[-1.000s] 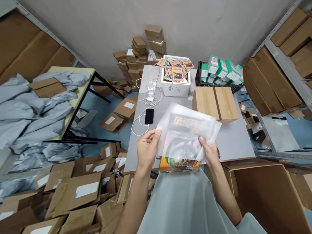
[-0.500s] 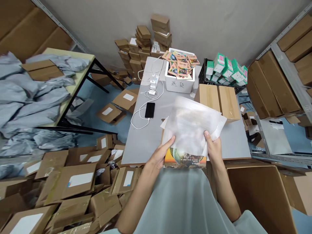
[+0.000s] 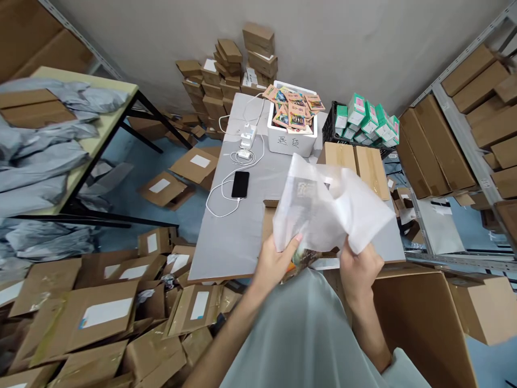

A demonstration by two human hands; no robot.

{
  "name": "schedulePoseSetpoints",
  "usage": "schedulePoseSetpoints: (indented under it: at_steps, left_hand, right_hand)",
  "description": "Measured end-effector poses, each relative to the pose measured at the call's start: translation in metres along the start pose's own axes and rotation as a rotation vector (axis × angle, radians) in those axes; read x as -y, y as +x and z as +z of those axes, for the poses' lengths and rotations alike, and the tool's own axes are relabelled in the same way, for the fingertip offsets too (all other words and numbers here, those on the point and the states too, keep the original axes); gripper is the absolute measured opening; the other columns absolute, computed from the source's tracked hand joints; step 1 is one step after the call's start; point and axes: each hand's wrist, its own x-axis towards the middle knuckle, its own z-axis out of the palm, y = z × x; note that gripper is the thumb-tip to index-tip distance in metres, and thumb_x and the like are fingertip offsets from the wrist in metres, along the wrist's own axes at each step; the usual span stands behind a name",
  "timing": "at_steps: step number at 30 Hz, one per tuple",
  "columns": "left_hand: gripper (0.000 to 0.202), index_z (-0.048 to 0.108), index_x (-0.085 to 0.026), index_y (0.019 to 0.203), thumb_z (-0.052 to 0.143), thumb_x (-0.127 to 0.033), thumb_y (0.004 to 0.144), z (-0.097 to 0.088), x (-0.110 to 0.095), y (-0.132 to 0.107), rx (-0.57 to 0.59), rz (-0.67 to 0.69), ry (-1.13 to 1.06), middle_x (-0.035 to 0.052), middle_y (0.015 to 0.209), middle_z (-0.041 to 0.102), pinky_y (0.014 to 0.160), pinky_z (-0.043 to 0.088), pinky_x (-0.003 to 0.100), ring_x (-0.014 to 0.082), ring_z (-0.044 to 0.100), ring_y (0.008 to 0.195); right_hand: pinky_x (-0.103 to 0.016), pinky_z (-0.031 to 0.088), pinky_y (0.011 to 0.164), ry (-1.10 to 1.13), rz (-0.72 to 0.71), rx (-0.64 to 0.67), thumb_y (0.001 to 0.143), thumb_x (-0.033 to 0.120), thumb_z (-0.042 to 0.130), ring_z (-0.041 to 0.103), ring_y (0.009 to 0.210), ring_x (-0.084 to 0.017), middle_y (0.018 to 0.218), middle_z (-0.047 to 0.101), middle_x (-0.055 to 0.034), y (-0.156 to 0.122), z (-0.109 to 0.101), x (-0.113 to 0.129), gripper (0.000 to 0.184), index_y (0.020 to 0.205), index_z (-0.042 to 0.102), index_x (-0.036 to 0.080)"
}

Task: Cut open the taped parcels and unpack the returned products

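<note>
Person by me has a floppy, milky film sleeve (image 3: 323,215) up over the near edge of the smooth grey tabletop (image 3: 218,237), all creases and soft folds, dark print ghosting through. Left hand (image 3: 278,261) is pinching its lower corner, thumb on top, the rest of the fingers mostly tucked out of my sight. Right hand (image 3: 361,269) is balled tight around a bunched edge. A glossy, colourful book (image 3: 302,260) pokes out below the film, beside the left thumb.
</note>
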Motion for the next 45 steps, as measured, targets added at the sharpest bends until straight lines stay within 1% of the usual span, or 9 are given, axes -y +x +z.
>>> schedulePoseSetpoints:
  at_steps: [5,10,14,19,24,30,38,42,45]
  left_hand:
    - [0.036,0.084,-0.021,0.123,0.067,-0.048,0.107,0.021,0.004,-0.015,-0.012,0.212,0.189,0.0133,0.12,0.087,0.103,0.065,0.044,0.036,0.082,0.116]
    - [0.056,0.056,-0.025,0.172,0.044,-0.026,0.116,0.036,0.019,-0.023,0.025,0.549,0.33,0.0111,0.175,0.058,0.139,0.043,0.051,0.0305,0.052,0.166]
    - [0.076,0.044,-0.027,0.179,0.071,-0.04,0.109,0.02,0.019,-0.017,0.202,0.727,0.47,0.0137,0.183,0.046,0.139,0.041,0.057,0.0352,0.041,0.172]
    - [0.105,0.04,-0.027,0.18,0.089,-0.063,0.093,-0.035,0.016,0.013,0.06,0.272,0.245,0.0176,0.188,0.035,0.139,0.037,0.064,0.0427,0.033,0.174]
    - [0.087,0.078,-0.016,0.141,0.103,-0.066,0.074,-0.052,0.019,0.025,0.676,-0.17,-0.186,0.02,0.14,0.08,0.108,0.064,0.045,0.0399,0.077,0.13]
    - [0.05,0.086,-0.016,0.106,0.103,-0.054,0.079,-0.038,0.011,0.016,0.472,-0.206,-0.176,0.0072,0.096,0.084,0.077,0.059,0.026,0.0208,0.075,0.088]
    - [0.057,0.089,-0.019,0.097,0.111,-0.054,0.059,-0.095,0.003,0.0,0.117,-0.261,-0.11,0.0092,0.092,0.086,0.073,0.065,0.03,0.0284,0.081,0.089]
    - [0.059,0.087,-0.02,0.089,0.113,-0.053,0.048,-0.13,0.009,-0.013,-0.194,-0.249,-0.113,0.0081,0.09,0.087,0.07,0.068,0.031,0.0269,0.08,0.078]
    - [0.059,0.086,-0.02,0.086,0.113,-0.053,0.045,-0.136,0.013,-0.019,-0.297,-0.218,-0.158,0.0067,0.086,0.086,0.07,0.071,0.035,0.0277,0.081,0.076]
  right_hand:
    - [-0.039,0.056,0.076,0.157,-0.007,0.377,0.098,0.062,0.073,0.071,0.077,-0.028,0.083,0.076,-0.0078,-0.012,0.011,0.054,0.037,0.094,0.082,0.027]
    - [-0.036,0.057,0.07,0.182,0.081,0.276,0.099,0.06,0.072,0.072,0.069,-0.025,0.074,0.077,-0.0072,-0.011,0.023,0.05,0.04,0.084,0.08,0.024]
    - [-0.035,0.061,0.075,0.427,0.24,0.141,0.092,0.058,0.076,0.076,0.077,-0.025,0.076,0.08,-0.0059,0.009,0.011,0.014,0.038,0.082,0.078,0.021]
    - [-0.036,0.065,0.09,0.691,0.5,0.027,0.082,0.051,0.081,0.081,0.105,-0.029,0.106,0.086,-0.0087,0.026,-0.005,-0.024,0.045,0.112,0.081,0.018]
    - [-0.039,0.065,0.1,0.838,0.556,0.044,0.081,0.053,0.084,0.081,0.116,-0.031,0.109,0.087,-0.0078,0.023,0.003,-0.031,0.054,0.122,0.08,0.019]
    - [-0.045,0.064,0.104,0.789,0.526,0.187,0.084,0.064,0.087,0.082,0.117,-0.036,0.12,0.088,-0.013,0.026,0.01,-0.049,0.056,0.114,0.083,0.017]
    - [-0.041,0.063,0.097,0.411,0.163,-0.229,0.09,0.034,0.076,0.082,0.111,-0.03,0.111,0.088,-0.0065,0.044,-0.057,-0.085,0.025,0.108,0.089,0.022]
    - [-0.039,0.061,0.107,0.232,-0.262,0.232,0.089,0.008,0.058,0.079,0.128,-0.027,0.138,0.084,-0.0056,0.059,-0.07,-0.08,0.047,0.114,0.091,0.028]
    - [-0.037,0.061,0.106,-0.014,-0.426,0.783,0.083,-0.003,0.053,0.08,0.128,-0.028,0.143,0.082,-0.0102,0.071,-0.028,-0.076,0.058,0.119,0.09,0.024]
